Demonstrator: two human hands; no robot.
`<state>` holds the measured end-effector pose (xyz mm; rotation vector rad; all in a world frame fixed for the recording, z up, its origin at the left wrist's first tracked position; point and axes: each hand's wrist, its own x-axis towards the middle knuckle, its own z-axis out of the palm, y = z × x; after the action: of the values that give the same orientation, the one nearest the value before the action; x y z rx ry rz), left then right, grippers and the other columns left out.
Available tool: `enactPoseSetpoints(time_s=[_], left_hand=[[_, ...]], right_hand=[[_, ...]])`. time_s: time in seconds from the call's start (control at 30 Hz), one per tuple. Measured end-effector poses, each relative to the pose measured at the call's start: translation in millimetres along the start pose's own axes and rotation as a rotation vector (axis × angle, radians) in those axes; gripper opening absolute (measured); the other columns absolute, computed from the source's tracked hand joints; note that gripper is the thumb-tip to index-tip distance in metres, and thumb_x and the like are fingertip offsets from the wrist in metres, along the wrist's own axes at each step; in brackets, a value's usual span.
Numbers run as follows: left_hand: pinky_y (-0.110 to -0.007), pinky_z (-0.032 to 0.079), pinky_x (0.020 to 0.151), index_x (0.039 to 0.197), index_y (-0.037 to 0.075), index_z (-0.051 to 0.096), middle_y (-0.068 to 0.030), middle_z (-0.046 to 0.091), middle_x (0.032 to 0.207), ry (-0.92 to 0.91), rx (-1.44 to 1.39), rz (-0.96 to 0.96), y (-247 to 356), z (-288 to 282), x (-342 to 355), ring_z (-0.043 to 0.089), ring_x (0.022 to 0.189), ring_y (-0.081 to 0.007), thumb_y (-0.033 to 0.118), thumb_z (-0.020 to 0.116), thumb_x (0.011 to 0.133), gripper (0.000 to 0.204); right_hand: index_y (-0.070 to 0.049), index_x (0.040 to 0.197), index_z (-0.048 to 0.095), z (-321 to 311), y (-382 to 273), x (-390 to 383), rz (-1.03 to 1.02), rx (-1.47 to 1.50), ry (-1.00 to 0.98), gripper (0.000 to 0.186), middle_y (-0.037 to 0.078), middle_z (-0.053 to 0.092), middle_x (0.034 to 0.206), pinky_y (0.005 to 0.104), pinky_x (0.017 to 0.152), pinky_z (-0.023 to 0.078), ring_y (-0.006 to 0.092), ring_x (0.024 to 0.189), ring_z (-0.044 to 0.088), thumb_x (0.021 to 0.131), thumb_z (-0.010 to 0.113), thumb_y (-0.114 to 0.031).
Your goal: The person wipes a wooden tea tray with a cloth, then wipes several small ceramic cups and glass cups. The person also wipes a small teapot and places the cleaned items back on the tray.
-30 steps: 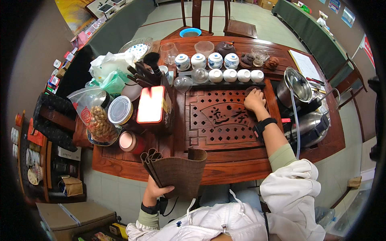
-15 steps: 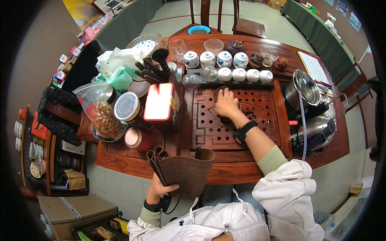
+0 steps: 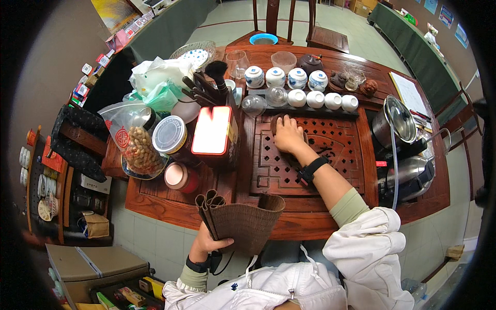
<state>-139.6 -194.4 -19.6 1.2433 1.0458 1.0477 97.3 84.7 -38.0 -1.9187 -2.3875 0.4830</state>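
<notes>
Holding one mat point(image 3: 243, 225) in left hand point(image 3: 212, 241)

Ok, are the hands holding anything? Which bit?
The left hand holds the brown woven mat by its lower left part, thumb in front. The right hand partly covers something dark brown on the tray; its grip is hidden.

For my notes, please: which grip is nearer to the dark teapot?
Right: the right grip is over the carved tray, this side of the dark teapot; the left grip holds a brown mat, farther back and left.
</notes>
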Motion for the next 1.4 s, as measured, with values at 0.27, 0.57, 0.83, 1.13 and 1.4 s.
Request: enactPoseSetpoints(time_s=[0.27,0.57,0.83,1.13,1.4], left_hand=[[-0.036,0.044,0.094,0.126,-0.005,0.050,-0.0116,0.060,0.118,-0.004,0.016,-0.072,1.1,-0.8,-1.4,0.057,0.107,-0.0224,0.003,0.077,0.059,0.072],[-0.036,0.044,0.094,0.125,-0.005,0.050,-0.0112,0.061,0.117,0.014,-0.006,-0.067,1.4,0.2,-2.5,0.057,0.106,-0.0218,0.003,0.077,0.061,0.071],[-0.037,0.043,0.096,0.129,-0.004,0.047,-0.0116,0.059,0.121,-0.001,0.003,-0.042,3.1,0.4,-0.5,0.056,0.109,-0.0224,0.004,0.076,0.062,0.074],[-0.036,0.040,0.100,0.133,-0.004,0.043,-0.0123,0.057,0.124,-0.029,-0.057,-0.032,2.1,1.0,2.4,0.054,0.114,-0.0224,0.003,0.076,0.062,0.079],[-0.036,0.040,0.099,0.132,-0.005,0.043,-0.0126,0.058,0.123,0.010,0.005,0.036,4.0,2.2,2.9,0.054,0.113,-0.0222,0.003,0.075,0.061,0.078]], right_hand=[[-0.005,0.146,0.030,-3.2,-11.6,2.8,-0.122,-0.031,-0.069,0.062,0.015,0.025,0.152,0.0456,0.107,0.028,0.0312,0.138,0.027,0.087,0.048,-0.011],[-0.014,0.145,0.036,-9.6,-18.9,7.6,-0.222,-0.079,-0.130,0.064,0.011,0.025,0.154,0.0488,0.105,0.030,0.0295,0.139,0.026,0.084,0.056,-0.010],[-0.020,0.138,0.048,-11.8,-6.5,7.5,-0.360,-0.014,-0.120,0.067,0.005,0.032,0.150,0.0465,0.101,0.034,0.0277,0.135,0.032,0.075,0.064,-0.003],[-0.006,0.127,0.057,-13.4,12.9,4.3,-0.657,0.464,0.040,0.054,0.011,0.049,0.136,0.0408,0.108,0.033,0.0325,0.128,0.040,0.074,0.051,0.004],[-0.005,0.142,0.038,17.8,-37.9,3.9,-0.433,0.050,0.146,0.074,0.012,0.034,0.149,0.0499,0.103,0.033,0.0307,0.134,0.035,0.078,0.069,-0.027]])
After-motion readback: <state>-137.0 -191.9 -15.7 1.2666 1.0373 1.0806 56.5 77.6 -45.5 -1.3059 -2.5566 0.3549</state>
